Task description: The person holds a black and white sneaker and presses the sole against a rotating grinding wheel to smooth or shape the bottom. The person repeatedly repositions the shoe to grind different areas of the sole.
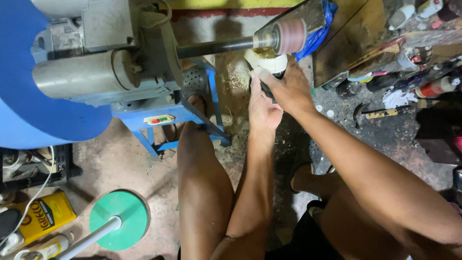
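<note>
Upper centre | left hand [262,108] and right hand [288,89] both grasping pale shoe sole [267,60] | sole touching pink sanding drum [291,36] of grinder [101,62]

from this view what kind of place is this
Probably a small repair or craft workshop: a motor-driven sanding drum on a blue stand, a hammer on the dusty floor, and both hands holding a pale workpiece at the drum.

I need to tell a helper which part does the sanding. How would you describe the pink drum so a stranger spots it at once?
Start at the grey motor on the blue stand and follow its dark shaft rightward. The pink drum caps that shaft's end, just above the pale shoe sole that both hands hold. It is the only pink cylinder there.
</note>
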